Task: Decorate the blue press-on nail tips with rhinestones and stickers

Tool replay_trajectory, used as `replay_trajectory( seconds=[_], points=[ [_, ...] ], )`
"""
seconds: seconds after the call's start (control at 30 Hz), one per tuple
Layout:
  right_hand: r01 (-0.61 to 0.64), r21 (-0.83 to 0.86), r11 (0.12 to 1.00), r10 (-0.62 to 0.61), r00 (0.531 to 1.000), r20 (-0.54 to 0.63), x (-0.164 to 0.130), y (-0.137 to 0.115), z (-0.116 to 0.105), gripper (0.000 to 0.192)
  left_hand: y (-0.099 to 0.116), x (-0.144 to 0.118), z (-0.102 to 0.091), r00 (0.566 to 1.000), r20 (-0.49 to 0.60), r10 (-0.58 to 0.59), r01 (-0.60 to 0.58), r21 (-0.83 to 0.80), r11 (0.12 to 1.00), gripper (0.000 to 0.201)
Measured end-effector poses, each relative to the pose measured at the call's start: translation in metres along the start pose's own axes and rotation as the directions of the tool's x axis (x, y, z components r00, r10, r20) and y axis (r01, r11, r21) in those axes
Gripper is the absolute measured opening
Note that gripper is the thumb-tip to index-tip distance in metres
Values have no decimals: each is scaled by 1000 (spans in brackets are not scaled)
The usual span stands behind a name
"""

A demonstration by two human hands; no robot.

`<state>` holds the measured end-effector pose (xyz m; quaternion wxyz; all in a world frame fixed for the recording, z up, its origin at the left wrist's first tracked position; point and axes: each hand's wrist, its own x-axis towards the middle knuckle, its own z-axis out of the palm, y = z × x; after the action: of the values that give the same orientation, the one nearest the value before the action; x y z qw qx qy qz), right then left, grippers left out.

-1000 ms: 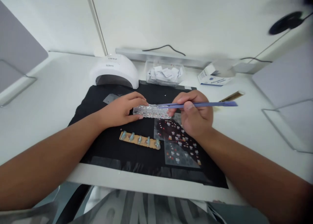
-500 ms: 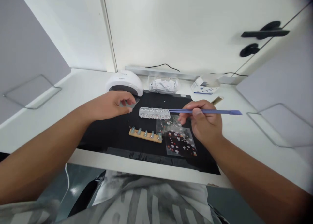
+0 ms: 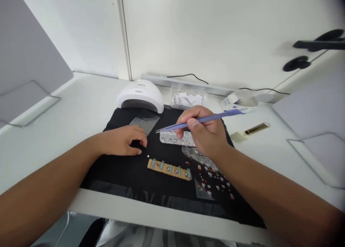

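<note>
- The right hand [image 3: 206, 134] has its grip clenched on purple tweezers [image 3: 199, 120], pinched between thumb and forefinger; the tips point away from the grip toward the left hand, hanging above the black mat [image 3: 121, 168].
- The left hand [image 3: 122, 141] grasps nothing, its grip loosely curled with fingertips on the mat, just beside a tiny white bead [image 3: 148, 156].
- The white counter [image 3: 81, 103] carries it all; open bare room lies outward of the left grip, and its near edge runs below both forearms.
- The mat reaches almost to that near edge.
- A white nail lamp [image 3: 140, 95] stands beyond the left grip at the mat's far edge; its lettering is too blurred to read.
- A clear compartment box [image 3: 175, 139] sits right under the right grip, its small cells filled with glittering stones.
- A sticker sheet [image 3: 212, 180] lies under the right wrist.
- A wooden strip [image 3: 169, 168] bearing five pale blue nail tips lies nearer the body, between the grips.
- A clear tub [image 3: 188, 99] of white paper pieces stands beyond the right grip.
</note>
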<state>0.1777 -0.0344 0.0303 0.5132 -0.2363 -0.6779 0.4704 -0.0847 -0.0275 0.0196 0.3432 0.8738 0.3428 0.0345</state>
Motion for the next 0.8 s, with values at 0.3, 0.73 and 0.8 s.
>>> replay_trajectory(
  seconds=[0.3,0.73,0.8],
  points=[
    [93,-259,961,19,917,399,0,24,2,14,-22,-1,-12,994,-50,-93,84,-165,983,21],
    [309,-232,922,-136,820,556,-5,41,5,12,-22,-2,-12,995,-45,-91,84,-146,986,18],
    [311,-234,921,-128,810,572,-6,41,4,12,-22,-2,-12,995,-50,-89,82,-136,987,18]
  ],
)
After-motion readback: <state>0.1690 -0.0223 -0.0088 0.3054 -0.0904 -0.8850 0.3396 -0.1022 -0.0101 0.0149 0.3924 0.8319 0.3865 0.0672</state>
